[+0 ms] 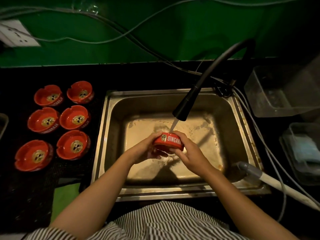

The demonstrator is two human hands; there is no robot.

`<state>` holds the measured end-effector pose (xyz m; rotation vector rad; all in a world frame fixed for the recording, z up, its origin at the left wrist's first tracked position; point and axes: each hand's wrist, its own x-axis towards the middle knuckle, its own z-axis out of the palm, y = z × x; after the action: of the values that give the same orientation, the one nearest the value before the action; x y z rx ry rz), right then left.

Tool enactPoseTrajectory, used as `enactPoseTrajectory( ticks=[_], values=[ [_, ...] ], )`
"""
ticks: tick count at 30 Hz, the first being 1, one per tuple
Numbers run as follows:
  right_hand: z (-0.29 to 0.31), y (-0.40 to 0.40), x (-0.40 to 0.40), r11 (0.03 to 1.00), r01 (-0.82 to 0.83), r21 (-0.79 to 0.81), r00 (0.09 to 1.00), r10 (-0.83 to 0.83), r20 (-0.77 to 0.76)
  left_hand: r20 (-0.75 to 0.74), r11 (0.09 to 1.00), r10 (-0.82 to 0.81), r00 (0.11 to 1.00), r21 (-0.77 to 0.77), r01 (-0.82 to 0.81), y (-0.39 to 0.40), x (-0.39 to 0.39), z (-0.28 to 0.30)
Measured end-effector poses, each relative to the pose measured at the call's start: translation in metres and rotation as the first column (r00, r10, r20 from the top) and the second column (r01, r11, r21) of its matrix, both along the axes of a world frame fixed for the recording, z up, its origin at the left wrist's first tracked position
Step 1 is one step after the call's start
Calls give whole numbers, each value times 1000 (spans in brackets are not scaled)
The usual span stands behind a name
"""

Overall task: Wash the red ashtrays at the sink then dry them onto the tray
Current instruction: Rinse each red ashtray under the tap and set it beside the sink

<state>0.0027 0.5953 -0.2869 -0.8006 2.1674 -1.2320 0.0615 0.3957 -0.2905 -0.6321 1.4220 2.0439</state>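
A red ashtray [170, 140] with white lettering on its side is held over the steel sink [233, 118], tilted with its side toward me. My left hand [147, 149] grips it from the left and underneath. My right hand [188, 151] grips it from the right, fingers curled over its rim. Water runs from the black faucet head [181, 110] onto the ashtray's far edge. Several more red ashtrays [74, 116] stand upright in two columns on the dark counter left of the sink.
Clear plastic containers [270, 94] sit on the counter to the right of the sink. A white hose with a grey end [256, 172] lies across the sink's right front corner. Cables hang along the green wall, and a wall socket [15, 33] is at upper left.
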Motion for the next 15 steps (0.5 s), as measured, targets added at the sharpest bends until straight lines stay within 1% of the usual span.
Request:
enactPoseTrajectory(
  ticks=[2,3,5,6,7,9,11,13,15],
  values=[
    [4,0,-4,999,29,-27,996,-27,79,68,997,49,996,51,-52,8,-4,-4],
    [5,-1,-6,998,49,-31,994,-45,103,80,995,77,994,52,-81,12,-6,-5],
    [3,-1,-8,993,115,-32,980,-108,166,73,987,153,986,29,-155,19,-10,-5],
    [1,-2,-8,986,165,-40,960,-151,236,56,980,198,979,13,-199,21,-12,-6],
    [0,-4,-7,973,223,-57,922,-192,336,34,971,240,970,-6,-240,23,-13,-5],
    [0,-9,-5,934,349,-79,789,-247,563,-32,957,285,958,-48,-286,24,-15,-1],
    [-1,-13,-7,895,440,-73,660,-267,702,-111,961,252,961,-91,-262,22,-14,1],
    [-3,-16,-9,884,463,-59,605,-267,750,-171,975,153,973,-133,-176,19,-12,7],
    [-1,-17,-11,890,454,-43,572,-254,780,-234,972,1,972,-227,-56,10,-8,11]
  ],
)
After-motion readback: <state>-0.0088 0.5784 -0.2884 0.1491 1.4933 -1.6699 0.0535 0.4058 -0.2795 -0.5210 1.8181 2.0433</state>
